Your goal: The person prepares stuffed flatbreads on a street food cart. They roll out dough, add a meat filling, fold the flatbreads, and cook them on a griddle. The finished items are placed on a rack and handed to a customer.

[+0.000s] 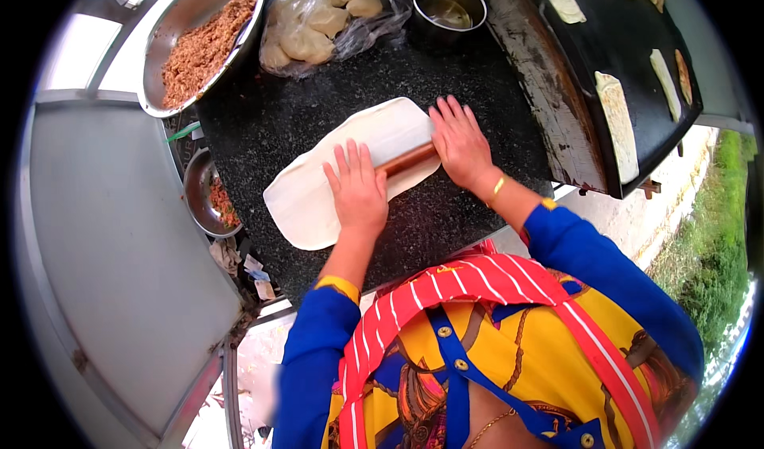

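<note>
A long sheet of pale dough [310,201] lies slantwise on the black speckled stone worktop [459,85]. Across its right part runs a reddish-brown wooden rolling pin [409,159]. My left hand [360,192] rests palm down over the pin's left end, fingers stretched out and apart above the dough. Over the right end lies my right hand [462,141], also palm down with straight fingers, beside the sheet's right edge. Neither hand's fingers wrap around the pin. Both palms hide the pin's ends.
A steel bowl of reddish filling [206,55] stands at upper left, near a plastic bag of dough balls [322,19]. Beside that is a metal pot with liquid [449,8]. Flatbreads [618,126] lie on a black griddle [644,25] at right. A smaller bowl [200,198] sits left of the worktop.
</note>
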A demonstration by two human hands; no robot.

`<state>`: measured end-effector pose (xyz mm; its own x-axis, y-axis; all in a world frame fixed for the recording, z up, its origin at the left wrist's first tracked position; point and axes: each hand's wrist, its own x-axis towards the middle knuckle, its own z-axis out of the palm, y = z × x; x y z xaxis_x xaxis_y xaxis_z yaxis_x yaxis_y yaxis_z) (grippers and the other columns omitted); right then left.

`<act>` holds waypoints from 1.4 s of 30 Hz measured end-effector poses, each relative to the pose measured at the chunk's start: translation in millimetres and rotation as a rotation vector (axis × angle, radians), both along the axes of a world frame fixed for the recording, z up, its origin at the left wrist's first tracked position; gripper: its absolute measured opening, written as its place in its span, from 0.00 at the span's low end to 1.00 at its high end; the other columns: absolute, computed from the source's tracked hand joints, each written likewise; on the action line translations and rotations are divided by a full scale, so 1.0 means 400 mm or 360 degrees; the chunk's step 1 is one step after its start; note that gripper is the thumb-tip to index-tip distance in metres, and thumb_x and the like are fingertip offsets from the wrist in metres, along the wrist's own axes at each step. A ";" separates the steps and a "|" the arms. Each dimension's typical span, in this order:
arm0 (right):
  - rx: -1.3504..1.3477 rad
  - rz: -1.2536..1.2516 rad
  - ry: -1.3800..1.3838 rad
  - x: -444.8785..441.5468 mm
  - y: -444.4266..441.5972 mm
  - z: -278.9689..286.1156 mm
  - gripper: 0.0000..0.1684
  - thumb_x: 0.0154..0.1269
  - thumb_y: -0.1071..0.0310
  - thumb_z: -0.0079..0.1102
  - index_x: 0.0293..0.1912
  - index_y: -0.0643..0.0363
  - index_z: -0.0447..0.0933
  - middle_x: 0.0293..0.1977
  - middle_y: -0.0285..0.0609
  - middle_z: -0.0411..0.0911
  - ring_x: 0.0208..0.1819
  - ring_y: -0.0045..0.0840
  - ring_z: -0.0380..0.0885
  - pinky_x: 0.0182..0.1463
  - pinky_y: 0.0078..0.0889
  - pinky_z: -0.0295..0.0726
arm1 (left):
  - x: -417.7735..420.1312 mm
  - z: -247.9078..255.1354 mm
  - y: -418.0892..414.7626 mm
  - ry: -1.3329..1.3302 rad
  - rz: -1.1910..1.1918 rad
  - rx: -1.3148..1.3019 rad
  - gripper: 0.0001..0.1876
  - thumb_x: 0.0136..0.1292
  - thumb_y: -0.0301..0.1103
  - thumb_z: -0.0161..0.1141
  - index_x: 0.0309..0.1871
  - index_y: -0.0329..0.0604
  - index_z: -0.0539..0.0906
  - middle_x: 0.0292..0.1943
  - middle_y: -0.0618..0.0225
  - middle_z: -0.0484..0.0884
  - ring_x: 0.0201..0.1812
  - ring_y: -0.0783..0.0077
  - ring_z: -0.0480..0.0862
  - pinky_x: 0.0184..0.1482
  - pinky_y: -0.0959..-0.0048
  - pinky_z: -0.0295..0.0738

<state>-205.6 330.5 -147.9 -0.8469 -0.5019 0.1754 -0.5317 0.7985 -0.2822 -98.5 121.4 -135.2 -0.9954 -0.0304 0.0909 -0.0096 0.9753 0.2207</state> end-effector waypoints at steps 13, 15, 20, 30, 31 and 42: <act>-0.0441 0.0272 -0.0229 0.235 -0.027 0.111 0.29 0.52 0.76 0.66 0.56 0.58 0.74 0.48 0.46 0.76 0.53 0.42 0.74 0.57 0.38 0.76 | 0.252 0.088 -0.104 0.0039 -0.0153 0.0402 0.27 0.56 0.23 0.56 0.62 0.37 0.76 0.62 0.55 0.76 0.62 0.55 0.74 0.65 0.55 0.63; -0.0323 0.0410 -0.0219 0.245 -0.124 0.091 0.29 0.63 0.68 0.61 0.63 0.61 0.70 0.63 0.50 0.70 0.66 0.44 0.66 0.69 0.41 0.67 | 0.277 0.091 -0.126 0.0035 0.0173 0.0077 0.28 0.60 0.29 0.56 0.66 0.33 0.71 0.68 0.48 0.67 0.70 0.50 0.64 0.71 0.50 0.53; -0.0157 0.0126 0.0130 0.063 -0.396 0.043 0.32 0.70 0.57 0.50 0.68 0.64 0.63 0.71 0.55 0.58 0.75 0.47 0.52 0.74 0.56 0.51 | 0.038 0.071 -0.291 0.0080 0.0485 -0.0412 0.36 0.68 0.47 0.52 0.73 0.32 0.61 0.76 0.42 0.52 0.78 0.45 0.48 0.75 0.41 0.38; 0.0029 0.0142 0.0073 -0.056 -0.503 0.067 0.39 0.68 0.52 0.53 0.73 0.57 0.58 0.74 0.50 0.54 0.77 0.43 0.48 0.75 0.60 0.44 | -0.068 0.074 -0.400 -0.0020 0.0470 -0.0439 0.38 0.68 0.50 0.49 0.76 0.39 0.58 0.78 0.50 0.51 0.80 0.54 0.46 0.76 0.46 0.29; -0.0021 0.0068 0.0173 -0.111 -0.557 0.072 0.40 0.68 0.51 0.53 0.73 0.56 0.57 0.75 0.49 0.54 0.77 0.43 0.48 0.75 0.60 0.43 | -0.126 0.066 -0.445 0.0208 0.0573 -0.0537 0.36 0.68 0.49 0.49 0.76 0.38 0.59 0.78 0.50 0.51 0.80 0.54 0.47 0.76 0.46 0.29; -0.0112 0.0043 0.0218 -0.151 -0.618 0.060 0.34 0.72 0.57 0.48 0.72 0.60 0.57 0.73 0.54 0.55 0.76 0.47 0.50 0.75 0.59 0.48 | -0.174 0.055 -0.501 0.0244 0.0554 -0.0492 0.34 0.69 0.48 0.49 0.74 0.39 0.63 0.77 0.54 0.56 0.79 0.57 0.51 0.76 0.44 0.36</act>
